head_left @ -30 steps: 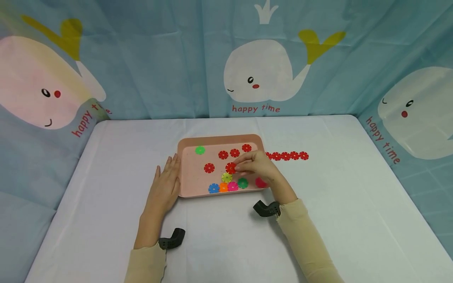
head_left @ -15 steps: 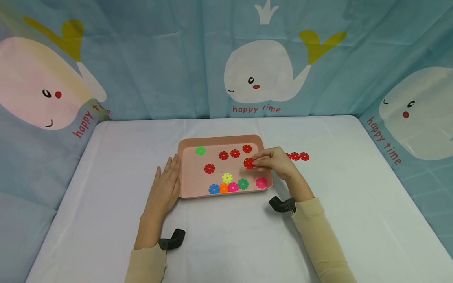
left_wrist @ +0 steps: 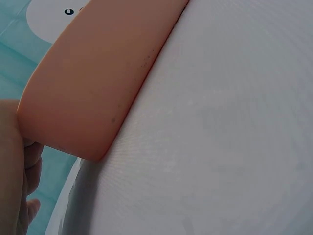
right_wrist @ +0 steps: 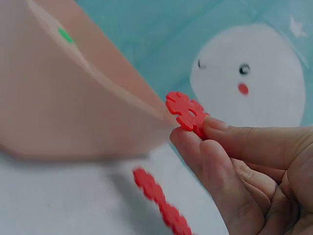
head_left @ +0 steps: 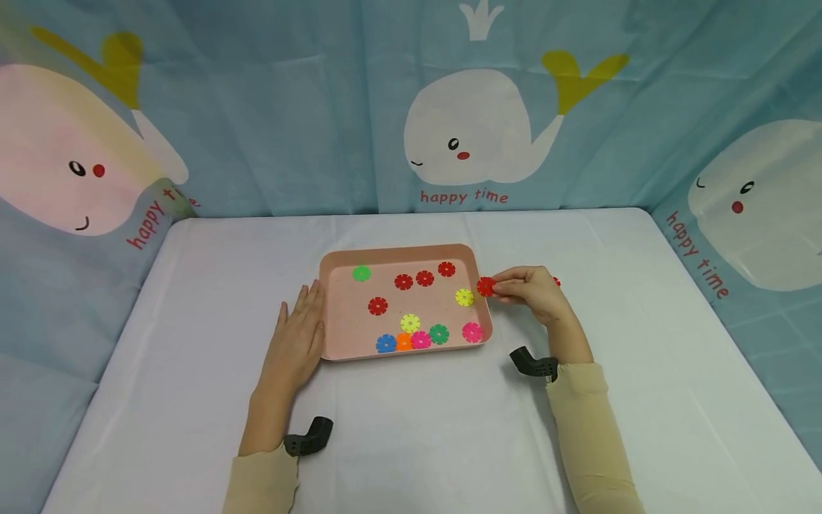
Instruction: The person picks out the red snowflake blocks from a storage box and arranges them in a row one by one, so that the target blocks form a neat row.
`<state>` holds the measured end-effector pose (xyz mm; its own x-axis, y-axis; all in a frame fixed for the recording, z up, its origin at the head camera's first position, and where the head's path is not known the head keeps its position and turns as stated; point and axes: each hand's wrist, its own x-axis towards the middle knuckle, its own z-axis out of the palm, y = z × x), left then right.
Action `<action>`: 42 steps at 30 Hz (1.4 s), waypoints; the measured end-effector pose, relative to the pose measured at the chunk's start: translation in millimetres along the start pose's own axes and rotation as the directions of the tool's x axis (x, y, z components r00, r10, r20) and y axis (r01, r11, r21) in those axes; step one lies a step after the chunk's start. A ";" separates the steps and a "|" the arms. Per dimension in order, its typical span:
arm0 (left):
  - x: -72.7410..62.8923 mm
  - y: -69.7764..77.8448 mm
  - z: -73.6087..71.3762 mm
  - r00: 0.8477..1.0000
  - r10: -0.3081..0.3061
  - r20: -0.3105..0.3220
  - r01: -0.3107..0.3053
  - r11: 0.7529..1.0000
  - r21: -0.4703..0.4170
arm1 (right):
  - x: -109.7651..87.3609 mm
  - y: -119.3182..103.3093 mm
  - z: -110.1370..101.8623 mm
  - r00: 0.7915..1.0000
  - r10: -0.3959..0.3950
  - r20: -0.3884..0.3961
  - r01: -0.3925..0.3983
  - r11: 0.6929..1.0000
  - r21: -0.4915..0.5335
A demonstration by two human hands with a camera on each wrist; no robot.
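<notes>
Between thumb and fingertips, my right hand (head_left: pixel 531 291) pinches a red snowflake disc (head_left: pixel 486 287), held up at the right rim of the pink tray (head_left: pixel 347 325). The right wrist view shows this slotted red disc (right_wrist: pixel 186 112) tilted in the fingers. Below it on the table lies a row of red discs (right_wrist: pixel 148 185); in the head view my hand mostly covers it. Fairly straight fingers of my left hand (head_left: pixel 297 341) rest along the tray's left side. The left wrist view has the tray's outer wall (left_wrist: pixel 93 73) with part of that hand beside it.
Inside the tray lie several loose discs: red (head_left: pixel 377 306), light green (head_left: pixel 362 273), yellow (head_left: pixel 464 298), blue (head_left: pixel 386 343), orange (head_left: pixel 404 342), green (head_left: pixel 439 333) and pink (head_left: pixel 472 333). A white cloth (head_left: pixel 411 428) covers the table. A whale-printed curtain (head_left: pixel 308 143) hangs behind.
My right hand has carried the red disc rightward from over the tray to its right rim. A yellow disc has come into view, and the hand now covers most of the row. My left hand stays put.
</notes>
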<state>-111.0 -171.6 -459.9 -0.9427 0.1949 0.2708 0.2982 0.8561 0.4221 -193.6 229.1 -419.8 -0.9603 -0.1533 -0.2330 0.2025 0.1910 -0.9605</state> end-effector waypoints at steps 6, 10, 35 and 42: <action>2.1 -0.3 0.5 1.000 0.010 -0.007 -0.010 1.000 -0.001 | -0.5 7.0 -18.5 0.998 -0.002 -0.059 0.004 0.999 0.043; 1.8 -0.8 1.3 1.000 0.008 -0.006 -0.008 1.000 -0.002 | -2.0 11.4 -28.3 0.996 -0.010 -0.092 0.017 0.997 0.071; -0.9 -3.9 3.1 1.000 0.019 -0.023 -0.020 1.000 -0.003 | -17.1 32.4 -70.4 0.937 0.070 -0.342 0.072 0.920 0.385; -0.1 -2.8 1.8 0.999 0.021 -0.028 -0.021 1.000 -0.002 | -21.8 33.8 -80.3 0.905 0.111 -0.411 0.093 0.890 0.446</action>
<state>-112.0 -173.2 -462.7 -0.9317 0.1991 0.3037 0.3181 0.8508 0.4183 -181.2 316.7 -435.0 -0.9253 0.2811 -0.2545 0.1760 -0.2763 -0.9448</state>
